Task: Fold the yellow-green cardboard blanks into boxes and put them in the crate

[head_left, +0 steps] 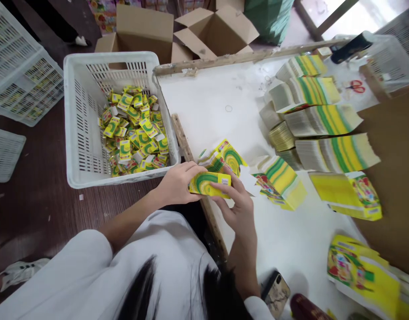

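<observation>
Between my two hands is a small yellow and green carton, held over the table's wooden edge. My left hand grips its left end, fingers closed along the top. My right hand has its fingers and thumb around the right end, where a white flap sticks out. Just behind my hands lies a small pile of flat cartons with the same print. To the right of my right hand sits a fanned stack of flat cartons.
A white plastic crate full of folded cartons stands at the left. More flat carton stacks line the table's right side, with red scissors behind. A phone lies near my right elbow. Open cardboard boxes stand beyond the table.
</observation>
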Tool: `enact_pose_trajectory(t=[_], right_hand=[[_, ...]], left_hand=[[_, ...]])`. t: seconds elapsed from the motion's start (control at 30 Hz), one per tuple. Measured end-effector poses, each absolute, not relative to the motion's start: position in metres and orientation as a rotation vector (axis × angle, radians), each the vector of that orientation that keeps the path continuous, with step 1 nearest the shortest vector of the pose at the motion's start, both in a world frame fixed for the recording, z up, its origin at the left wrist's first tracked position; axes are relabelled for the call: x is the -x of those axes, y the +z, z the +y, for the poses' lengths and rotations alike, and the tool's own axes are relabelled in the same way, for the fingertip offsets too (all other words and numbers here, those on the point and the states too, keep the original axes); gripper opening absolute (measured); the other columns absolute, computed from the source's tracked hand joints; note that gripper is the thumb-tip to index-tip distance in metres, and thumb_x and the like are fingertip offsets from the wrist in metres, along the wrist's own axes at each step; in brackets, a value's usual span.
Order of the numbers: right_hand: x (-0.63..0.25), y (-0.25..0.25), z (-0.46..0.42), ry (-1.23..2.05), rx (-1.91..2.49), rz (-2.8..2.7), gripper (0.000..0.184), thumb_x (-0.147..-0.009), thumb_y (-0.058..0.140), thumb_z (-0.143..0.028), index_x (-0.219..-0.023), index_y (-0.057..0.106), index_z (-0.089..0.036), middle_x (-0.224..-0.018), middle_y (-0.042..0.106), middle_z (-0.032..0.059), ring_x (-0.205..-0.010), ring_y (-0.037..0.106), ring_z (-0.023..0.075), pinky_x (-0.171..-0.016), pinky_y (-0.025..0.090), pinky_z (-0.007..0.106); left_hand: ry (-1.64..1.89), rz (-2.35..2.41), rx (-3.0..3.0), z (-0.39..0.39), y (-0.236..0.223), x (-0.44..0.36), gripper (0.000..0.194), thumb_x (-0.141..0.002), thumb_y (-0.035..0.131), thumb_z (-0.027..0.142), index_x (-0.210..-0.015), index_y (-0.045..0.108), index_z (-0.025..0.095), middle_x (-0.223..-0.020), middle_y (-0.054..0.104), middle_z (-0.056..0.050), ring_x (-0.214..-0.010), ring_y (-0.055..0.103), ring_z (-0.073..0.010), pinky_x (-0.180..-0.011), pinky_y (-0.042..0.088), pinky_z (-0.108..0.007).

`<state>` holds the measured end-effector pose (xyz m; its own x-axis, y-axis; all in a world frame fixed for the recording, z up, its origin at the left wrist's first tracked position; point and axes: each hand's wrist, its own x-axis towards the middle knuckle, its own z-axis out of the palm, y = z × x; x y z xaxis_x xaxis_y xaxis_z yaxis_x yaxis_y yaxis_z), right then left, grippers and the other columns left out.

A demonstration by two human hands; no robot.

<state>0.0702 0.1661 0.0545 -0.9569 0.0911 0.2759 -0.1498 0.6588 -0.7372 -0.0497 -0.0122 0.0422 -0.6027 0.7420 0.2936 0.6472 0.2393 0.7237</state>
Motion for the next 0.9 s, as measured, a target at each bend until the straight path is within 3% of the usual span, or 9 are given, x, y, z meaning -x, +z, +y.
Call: enact_pose_trajectory(t=[0.13, 0.23, 0.37, 0.43, 0.57, 0.7, 0.83, 0.9], right_hand=[[-0.066, 0.042, 0.145, 1.266, 0.128, -2.428, 0.067, -0.092, 0.066, -0.029, -0.153, 0.039, -0.031, -0.161, 0.037, 0.0120, -0.149, 0.036, 0.0304, -0.117, 0.038, 0.056], [-0.067, 0.037, 0.152, 1.297, 0.224, -2.301, 0.088, -0.087, 0.072, -0.039, -0.159, 0.022, -0.026, -0.156, 0.043, 0.0175, -0.139, 0.051, 0.0304, -0.110, 0.047, 0.053], [-0.066, 0.031, 0.185, 0.881, 0.545, -2.252, 0.073, -0.084, 0.075, -0.038, -0.148, 0.043, -0.022, -0.129, 0.068, 0.0145, -0.120, 0.065, 0.0294, -0.106, 0.047, 0.054], [-0.062, 0.023, 0.198, 0.769, 0.634, -2.310, 0.067, -0.083, 0.074, -0.038, -0.142, 0.050, -0.018, -0.115, 0.073, 0.0137, -0.113, 0.067, 0.0307, -0.101, 0.049, 0.053], [-0.054, 0.005, 0.205, 0.744, 0.679, -2.391, 0.056, -0.084, 0.070, -0.039, -0.132, 0.057, -0.014, -0.103, 0.075, 0.0131, -0.095, 0.070, 0.0293, -0.094, 0.050, 0.050], [-0.052, 0.014, 0.199, 0.764, 0.701, -2.335, 0.058, -0.076, 0.077, -0.041, -0.124, 0.057, -0.016, -0.093, 0.069, 0.0066, -0.088, 0.067, 0.0259, -0.092, 0.050, 0.047], [-0.057, 0.041, 0.183, 0.944, 0.668, -2.082, 0.057, -0.072, 0.083, -0.032, -0.118, 0.051, -0.022, -0.081, 0.061, -0.0019, -0.078, 0.065, 0.0201, -0.082, 0.054, 0.039], [-0.060, 0.050, 0.172, 1.117, 0.563, -2.024, 0.057, -0.072, 0.083, -0.027, -0.117, 0.047, -0.025, -0.079, 0.059, -0.0049, -0.069, 0.063, 0.0159, -0.072, 0.054, 0.032]], left_hand=[[1.271, 2.443, -1.289, -0.016, 0.045, 0.046, 0.048, -0.077, 0.076, 0.039, -0.116, 0.059, 0.016, -0.109, 0.069, -0.011, -0.101, 0.066, -0.0255, -0.091, 0.053, -0.039], [1.206, 2.590, -1.136, -0.032, 0.046, 0.055, 0.050, -0.077, 0.077, 0.039, -0.119, 0.059, 0.021, -0.114, 0.068, -0.009, -0.108, 0.064, -0.0273, -0.098, 0.048, -0.043], [1.143, 3.080, -0.603, -0.054, 0.043, 0.075, 0.081, -0.071, 0.082, 0.033, -0.141, 0.044, 0.021, -0.145, 0.050, -0.016, -0.140, 0.041, -0.0371, -0.116, 0.030, -0.055], [1.165, 3.086, -0.593, -0.056, 0.040, 0.078, 0.088, -0.071, 0.083, 0.033, -0.146, 0.039, 0.020, -0.151, 0.043, -0.018, -0.145, 0.035, -0.0375, -0.119, 0.028, -0.055], [1.285, 2.767, -0.914, -0.043, 0.037, 0.066, 0.057, -0.084, 0.072, 0.034, -0.134, 0.054, 0.017, -0.139, 0.057, -0.016, -0.133, 0.050, -0.0310, -0.114, 0.037, -0.050], [1.425, 2.491, -0.944, -0.029, 0.035, 0.055, 0.036, -0.088, 0.068, 0.031, -0.121, 0.061, 0.018, -0.123, 0.068, -0.011, -0.118, 0.061, -0.0249, -0.105, 0.047, -0.045], [1.460, 2.151, -0.931, -0.023, 0.028, 0.051, 0.033, -0.087, 0.069, 0.037, -0.112, 0.064, 0.017, -0.109, 0.073, -0.010, -0.100, 0.069, -0.0218, -0.093, 0.054, -0.039], [1.492, 1.975, -0.963, -0.019, 0.025, 0.049, 0.050, -0.081, 0.075, 0.045, -0.120, 0.062, 0.016, -0.114, 0.072, -0.012, -0.103, 0.069, -0.0240, -0.094, 0.054, -0.042]])
